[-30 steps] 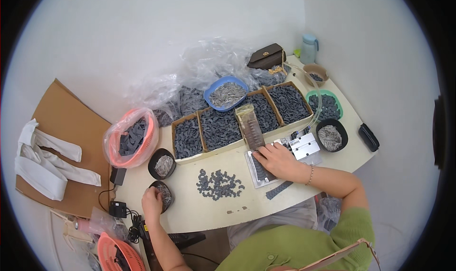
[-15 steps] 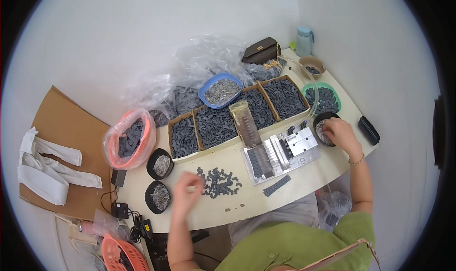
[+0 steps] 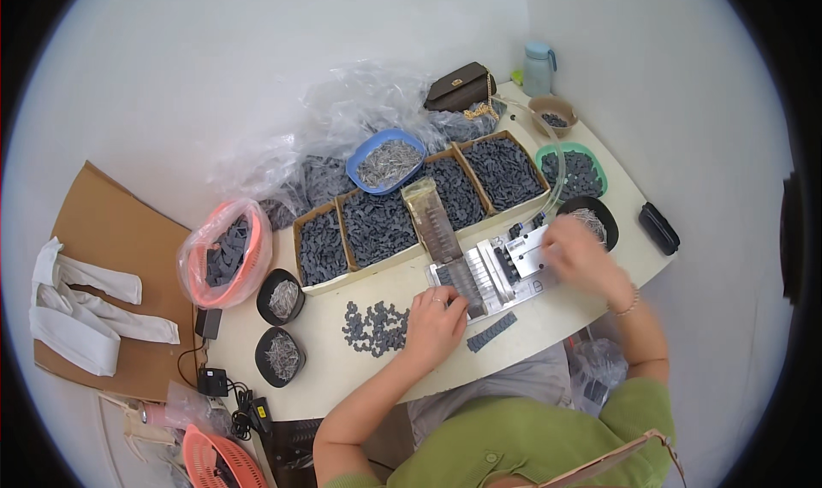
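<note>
My left hand (image 3: 435, 324) rests at the left edge of a metal fixture (image 3: 492, 274), its fingers curled in against the row of dark grey pieces (image 3: 462, 284) lying there. Whatever those fingers grip is too small to make out. Over the fixture's silver block (image 3: 524, 250) is my right hand (image 3: 584, 255), smeared by motion, so its fingers do not show clearly. Just beyond it stands a black bowl of metal pins (image 3: 591, 221). Small dark links (image 3: 375, 328) lie loose left of my left hand. A joined dark strip (image 3: 492, 332) lies in front of the fixture.
Behind the fixture runs a divided cardboard tray (image 3: 364, 276) of dark pieces, with a blue basin (image 3: 385, 161) of pins on it. Two black bowls (image 3: 281, 296) and a pink basket (image 3: 224, 252) stand left. A green basin (image 3: 572, 169) and black case (image 3: 658, 229) are right.
My left hand has moved right, from beside the loose links to the fixture. My right hand has left the black bowl of pins and come left over the silver block.
</note>
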### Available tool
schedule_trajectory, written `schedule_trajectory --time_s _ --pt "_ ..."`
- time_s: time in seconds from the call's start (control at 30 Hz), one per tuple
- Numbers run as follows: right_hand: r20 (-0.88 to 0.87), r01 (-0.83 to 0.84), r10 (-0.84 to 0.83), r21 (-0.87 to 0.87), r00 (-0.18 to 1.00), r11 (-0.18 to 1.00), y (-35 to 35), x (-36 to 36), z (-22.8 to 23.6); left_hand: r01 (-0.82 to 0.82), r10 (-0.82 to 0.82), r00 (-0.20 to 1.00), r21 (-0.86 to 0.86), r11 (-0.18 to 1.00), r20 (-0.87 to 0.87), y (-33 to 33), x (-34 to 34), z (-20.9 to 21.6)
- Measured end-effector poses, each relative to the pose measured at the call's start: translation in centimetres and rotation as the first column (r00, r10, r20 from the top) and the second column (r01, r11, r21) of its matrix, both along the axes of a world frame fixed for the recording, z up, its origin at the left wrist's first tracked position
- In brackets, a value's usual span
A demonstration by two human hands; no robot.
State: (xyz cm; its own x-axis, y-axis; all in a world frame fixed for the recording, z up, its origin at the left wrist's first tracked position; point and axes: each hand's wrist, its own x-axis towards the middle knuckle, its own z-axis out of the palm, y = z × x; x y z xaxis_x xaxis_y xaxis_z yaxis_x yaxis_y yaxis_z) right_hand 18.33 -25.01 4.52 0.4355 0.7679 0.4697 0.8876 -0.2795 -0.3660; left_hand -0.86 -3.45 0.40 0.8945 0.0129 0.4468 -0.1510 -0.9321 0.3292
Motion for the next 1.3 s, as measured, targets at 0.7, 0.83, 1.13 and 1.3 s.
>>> schedule_trajectory --time_s 0.7,0.83,1.13,1.3 --pt "0.327 -0.354 0.392 -0.170 0.860 0.920 6.9 -5.1 -3.2 -0.608 0.644 0.751 0.225 0.761 -0.145 23.8 -11.5 2.2" --pt "0.188 -0.292 0.291 -0.023 0.938 0.956 13.1 0.6 0.9 -0.656 0.699 0.665 0.242 0.715 -0.263 25.2 -11.6 1.9" --pt "0.159 -0.124 0.181 -0.315 0.971 0.941 28.6 9.8 1.2 -0.671 0.700 0.650 0.207 0.712 -0.296 26.0 -11.5 1.6" --pt "0.183 -0.111 0.231 -0.505 0.956 0.856 30.7 9.9 1.7 -0.698 0.688 0.679 0.065 0.713 -0.257 25.3 -11.5 3.2"
